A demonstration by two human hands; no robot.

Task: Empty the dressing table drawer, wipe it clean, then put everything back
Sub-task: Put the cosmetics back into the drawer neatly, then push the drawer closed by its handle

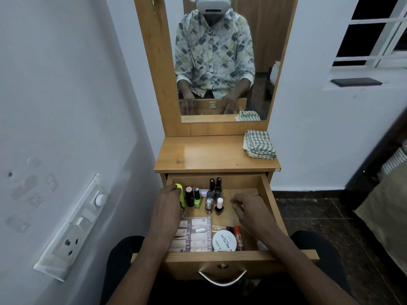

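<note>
One drawer (267, 194) stands pulled out under the table (198, 155) top. It is full, so we judge that the emptying is only starting. At the left, our left hand (167, 203) curls its fingers over one neon green tube (181, 194) by the drawer's left wall. We should lift it straight up so it does not knock the small bottles (197, 198) just beside it, then set it on the table's bare wood. We count about nine of those bottles, upright and close together; the count is rough, since some hide others. In front of them lie one clear box (197, 236) of pale tubes, then one round white tin (224, 240) and one red tube (237, 237) near the front wall. Our right hand (248, 210) hovers over the bare right part of the drawer, fingers loosely bent, holding nothing. It could take the bottles two at a time. One folded checked cloth (259, 144) lies on the table's right corner, well apart from both hands.
</note>
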